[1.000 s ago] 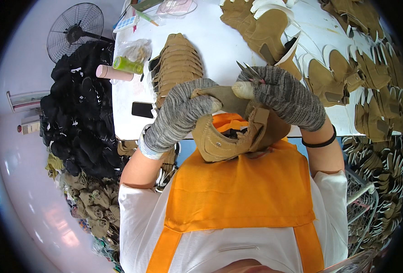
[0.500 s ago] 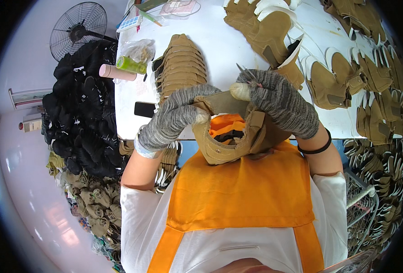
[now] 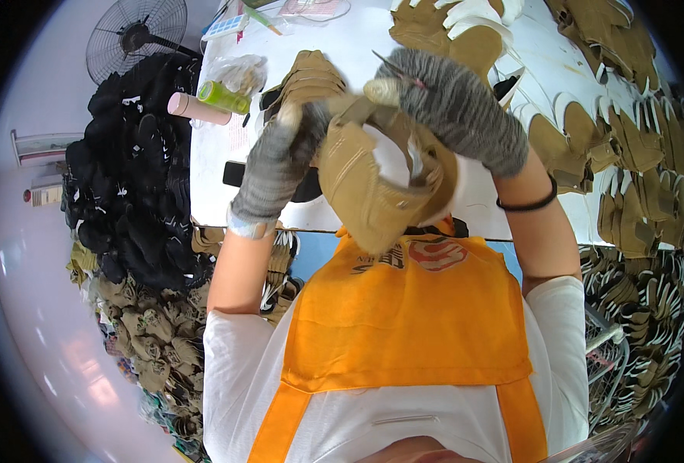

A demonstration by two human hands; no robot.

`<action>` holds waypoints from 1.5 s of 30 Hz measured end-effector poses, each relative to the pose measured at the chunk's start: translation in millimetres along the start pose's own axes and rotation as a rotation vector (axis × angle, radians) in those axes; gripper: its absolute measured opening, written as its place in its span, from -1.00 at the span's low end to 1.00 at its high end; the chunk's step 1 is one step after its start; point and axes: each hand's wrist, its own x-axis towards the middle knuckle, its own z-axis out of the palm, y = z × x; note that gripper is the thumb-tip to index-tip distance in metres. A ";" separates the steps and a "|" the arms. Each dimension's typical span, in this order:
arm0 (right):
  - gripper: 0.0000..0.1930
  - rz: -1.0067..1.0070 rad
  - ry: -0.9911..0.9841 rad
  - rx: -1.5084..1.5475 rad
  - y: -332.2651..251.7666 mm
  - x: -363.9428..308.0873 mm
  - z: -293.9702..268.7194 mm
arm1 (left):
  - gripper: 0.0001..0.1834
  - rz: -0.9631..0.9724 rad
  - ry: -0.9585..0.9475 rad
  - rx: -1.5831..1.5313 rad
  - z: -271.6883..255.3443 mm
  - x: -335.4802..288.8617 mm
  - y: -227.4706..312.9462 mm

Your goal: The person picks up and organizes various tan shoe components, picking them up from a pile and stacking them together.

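A tan shoe upper (image 3: pixel 361 181) hangs between my hands above the table's near edge, its opening turned up and to the right. My left hand (image 3: pixel 276 158), in a grey knitted glove, is closed on the upper's left top edge. My right hand (image 3: pixel 457 108), gloved likewise, pinches the upper's top edge between thumb and fingers. Within that same hand sit small metal thread snips (image 3: pixel 388 64), their tip pointing up and left past the fingers; the handle is hidden. Just beyond my left hand lies a row of overlapping tan uppers (image 3: pixel 311 73).
The white table (image 3: pixel 380 31) carries more tan uppers (image 3: pixel 562 139) at the right, plus a phone (image 3: pixel 234 174), pink bottle (image 3: pixel 199 109) and green bottle (image 3: pixel 224 98) at the left. A heap of black uppers (image 3: pixel 137 177) and a fan (image 3: pixel 136 38) stand left of it.
The upper has been lifted away from my apron and turned, so its side and opening now show. My right hand has risen up and left. My left hand has turned more upright.
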 end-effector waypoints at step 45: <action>-0.69 -0.094 0.364 -0.372 -39.6 -73.1 25.3 | -0.40 0.179 0.130 -0.986 30.5 24.2 -75.7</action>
